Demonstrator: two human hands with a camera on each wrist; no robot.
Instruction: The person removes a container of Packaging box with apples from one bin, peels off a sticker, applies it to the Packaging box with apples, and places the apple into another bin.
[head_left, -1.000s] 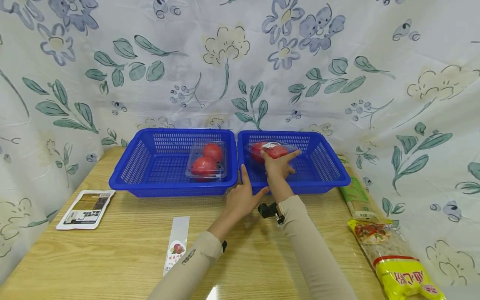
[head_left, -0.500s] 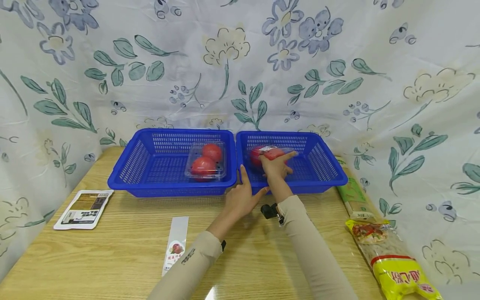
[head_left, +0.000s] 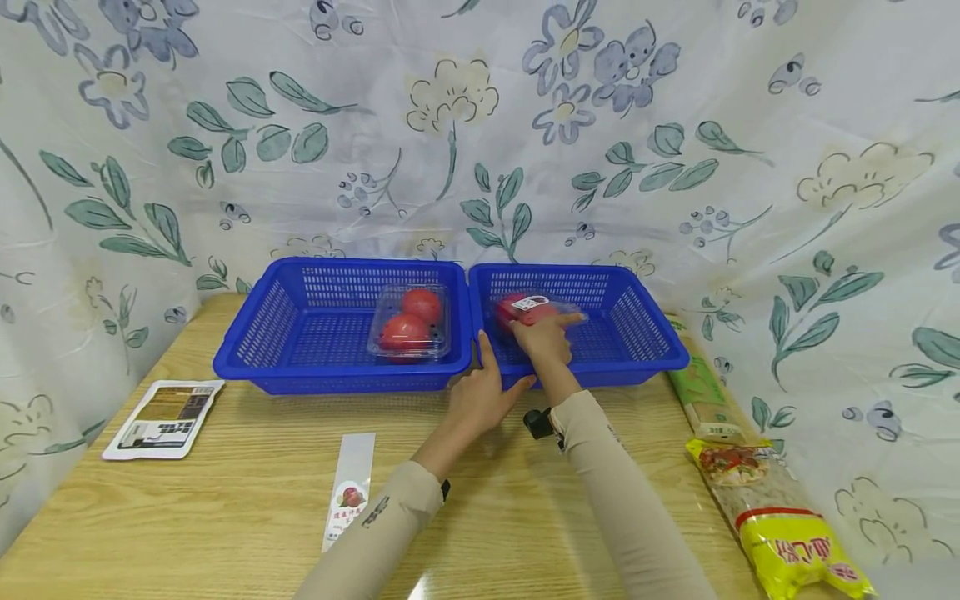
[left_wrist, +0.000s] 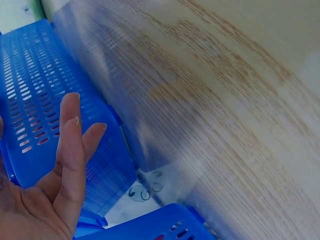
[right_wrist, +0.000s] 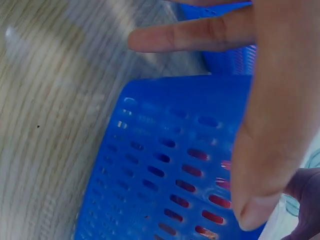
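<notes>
In the head view my right hand reaches into the right blue basket. Its spread fingers hold a clear plastic box of red fruit with a white label, partly hidden beneath the hand. My left hand is at that basket's front left corner. The index finger lies straight along the seam between the baskets; the thumb reaches along the front wall. Large in the right wrist view is the left thumb, before the perforated wall. The left wrist view shows my left hand with straight fingers.
The left blue basket contains a similar box of red fruit. A flat white packet lies at the table's left. A paper strip is in front. Green and yellow food bags line the right. Floral cloth hangs behind.
My right hand has lowered the fruit box into the right basket and moved slightly left with it. The left hand has stayed at the corner.
</notes>
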